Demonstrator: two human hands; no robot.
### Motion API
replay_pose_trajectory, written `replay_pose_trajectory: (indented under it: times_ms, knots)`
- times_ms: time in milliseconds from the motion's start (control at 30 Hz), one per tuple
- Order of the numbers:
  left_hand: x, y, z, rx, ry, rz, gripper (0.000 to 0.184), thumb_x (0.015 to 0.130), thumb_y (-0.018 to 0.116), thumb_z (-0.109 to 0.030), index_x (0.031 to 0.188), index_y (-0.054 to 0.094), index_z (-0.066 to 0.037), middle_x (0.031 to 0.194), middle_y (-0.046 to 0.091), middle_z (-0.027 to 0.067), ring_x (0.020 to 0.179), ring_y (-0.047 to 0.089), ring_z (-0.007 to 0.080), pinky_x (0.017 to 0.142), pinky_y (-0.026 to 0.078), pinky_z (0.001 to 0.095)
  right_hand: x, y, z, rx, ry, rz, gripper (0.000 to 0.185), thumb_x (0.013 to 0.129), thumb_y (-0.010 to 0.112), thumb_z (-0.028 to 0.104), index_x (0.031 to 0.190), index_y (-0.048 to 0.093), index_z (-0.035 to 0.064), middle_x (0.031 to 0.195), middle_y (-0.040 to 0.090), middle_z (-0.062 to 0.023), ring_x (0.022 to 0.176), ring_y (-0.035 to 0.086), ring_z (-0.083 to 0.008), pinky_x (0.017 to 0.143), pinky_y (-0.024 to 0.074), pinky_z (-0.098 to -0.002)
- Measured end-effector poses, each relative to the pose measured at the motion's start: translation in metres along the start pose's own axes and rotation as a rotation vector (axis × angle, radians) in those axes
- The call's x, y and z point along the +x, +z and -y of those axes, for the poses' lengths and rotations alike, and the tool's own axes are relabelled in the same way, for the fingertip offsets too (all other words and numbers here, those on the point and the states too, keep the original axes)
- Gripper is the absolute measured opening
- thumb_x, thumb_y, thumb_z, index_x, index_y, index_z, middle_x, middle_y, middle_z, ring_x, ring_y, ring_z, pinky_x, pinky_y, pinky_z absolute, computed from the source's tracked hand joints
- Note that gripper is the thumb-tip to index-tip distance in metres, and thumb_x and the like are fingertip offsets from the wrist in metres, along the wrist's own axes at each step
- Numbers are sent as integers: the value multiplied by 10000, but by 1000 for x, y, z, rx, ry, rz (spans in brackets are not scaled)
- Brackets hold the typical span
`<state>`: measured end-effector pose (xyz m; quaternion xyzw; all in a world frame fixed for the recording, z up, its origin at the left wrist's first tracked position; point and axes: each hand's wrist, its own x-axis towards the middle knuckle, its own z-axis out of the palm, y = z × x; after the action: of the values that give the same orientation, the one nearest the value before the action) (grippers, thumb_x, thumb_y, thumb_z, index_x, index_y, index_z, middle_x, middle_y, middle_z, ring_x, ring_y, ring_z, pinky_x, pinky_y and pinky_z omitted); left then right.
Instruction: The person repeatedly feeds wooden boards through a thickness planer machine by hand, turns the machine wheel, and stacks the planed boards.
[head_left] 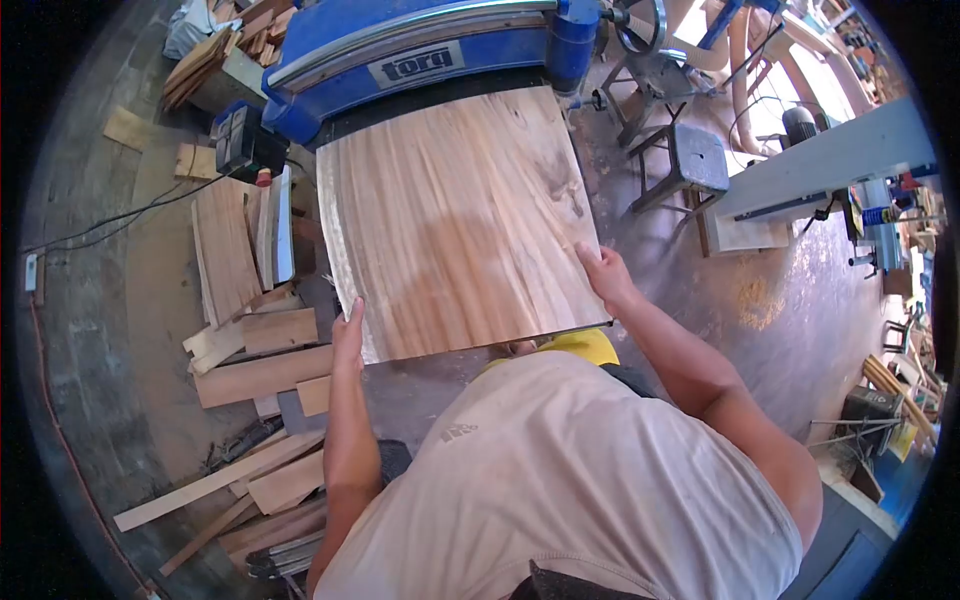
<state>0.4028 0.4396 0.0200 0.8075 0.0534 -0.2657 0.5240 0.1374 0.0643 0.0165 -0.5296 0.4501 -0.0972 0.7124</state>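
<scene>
A wide wooden panel [450,220] with streaky grain and a dark knot near its right side lies level in front of me. My left hand [348,338] grips its near left edge, thumb on top and fingers out of sight below. On the right edge, my right hand [606,276] holds the panel the same way, with its thumb on the upper face. The panel's far end reaches up to a blue machine [420,65] marked "torq", whose dark opening shows just beyond the wood.
Wood offcuts [265,370] are piled on the floor at my left. A black box [250,140] is fixed on the machine's left side. A metal stool [697,160] stands to the right, near a long grey machine bed [830,150]. A cable [130,210] crosses the left floor.
</scene>
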Motion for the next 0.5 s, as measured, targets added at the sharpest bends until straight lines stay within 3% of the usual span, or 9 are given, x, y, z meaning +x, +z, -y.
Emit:
replay_pose_trajectory:
  times_ms: [100,167,300,500]
  knots:
    - [16,-5,12,-60,-113,107,693,871,622,-436,1288,455,92,1275,531,158,1183,480,208,1005,353,337,4,7,-18,-59,-14,-46,409,895,617,332,1058,624,-43,950,659,-91,823,587,-141,748,470,-292]
    - [28,-3,22,17,-4,39,722,856,633,-451,1297,448,90,1291,519,156,1205,466,213,1015,344,334,13,7,-22,-234,3,-134,464,885,619,368,1070,622,-56,956,661,-110,845,589,-157,763,469,-304]
    - [31,13,-15,155,-152,-17,799,835,636,-496,1334,405,84,1344,476,170,1261,424,245,1054,302,345,18,18,4,-195,70,-139,506,885,605,404,1099,606,-54,973,655,-129,856,588,-169,769,467,-313]
    - [44,15,-14,79,-169,47,791,850,621,-487,1361,377,66,1381,443,162,1284,397,245,1068,279,346,29,24,-3,-133,90,-120,521,891,598,424,1112,583,-48,954,650,-120,864,583,-158,772,470,-306]
